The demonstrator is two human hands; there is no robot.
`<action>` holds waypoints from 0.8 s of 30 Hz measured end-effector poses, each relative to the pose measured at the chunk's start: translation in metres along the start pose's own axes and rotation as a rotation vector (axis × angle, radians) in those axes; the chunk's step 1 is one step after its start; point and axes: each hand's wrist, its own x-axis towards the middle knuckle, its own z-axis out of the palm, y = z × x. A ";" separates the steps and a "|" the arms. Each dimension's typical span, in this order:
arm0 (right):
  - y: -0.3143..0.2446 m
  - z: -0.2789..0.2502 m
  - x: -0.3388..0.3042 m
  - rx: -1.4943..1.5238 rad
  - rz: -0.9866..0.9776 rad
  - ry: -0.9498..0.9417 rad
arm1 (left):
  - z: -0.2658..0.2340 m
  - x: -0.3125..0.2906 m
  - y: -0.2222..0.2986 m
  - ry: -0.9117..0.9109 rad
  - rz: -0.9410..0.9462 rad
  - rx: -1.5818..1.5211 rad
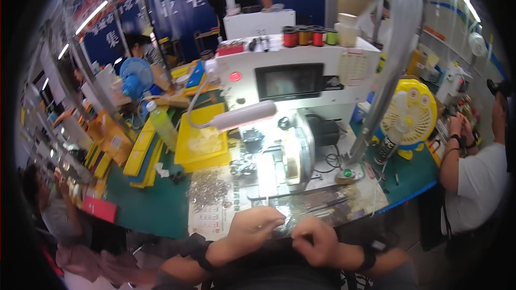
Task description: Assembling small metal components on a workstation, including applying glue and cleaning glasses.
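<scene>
My left hand point(250, 234) is in front of the bench edge, thumb and fingers pinched together. Whatever may be in that pinch is too small to make out. Close by on its right, my right hand point(318, 240) is curled with the fingers folded in, and anything inside is hidden. The two hands are apart. Just beyond them stands a white machine point(242, 86) with a brightly lit work area and a round wheel-like part point(293, 158). A pile of small metal pieces point(209, 190) lies on printed paper left of the machine. Thin dark tools point(328, 205) rest in front of it.
A lamp point(244, 116) reaches over the work area. Left are a yellow tray point(201, 139), a bottle of yellow-green liquid point(162, 126) and stacked yellow and blue bins point(142, 153). A yellow fan point(409, 113) and a metal post point(388, 70) stand right. Other people work on both sides and behind.
</scene>
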 end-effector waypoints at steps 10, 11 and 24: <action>-0.011 -0.011 0.037 -0.339 -0.094 -0.435 | -0.033 -0.016 0.014 -0.311 0.130 0.339; -0.010 -0.012 0.039 -0.244 -0.072 -0.319 | -0.036 -0.014 0.013 -0.254 0.135 0.315; -0.003 -0.094 0.151 0.049 0.109 0.076 | -0.033 0.037 0.001 -0.140 -0.130 0.072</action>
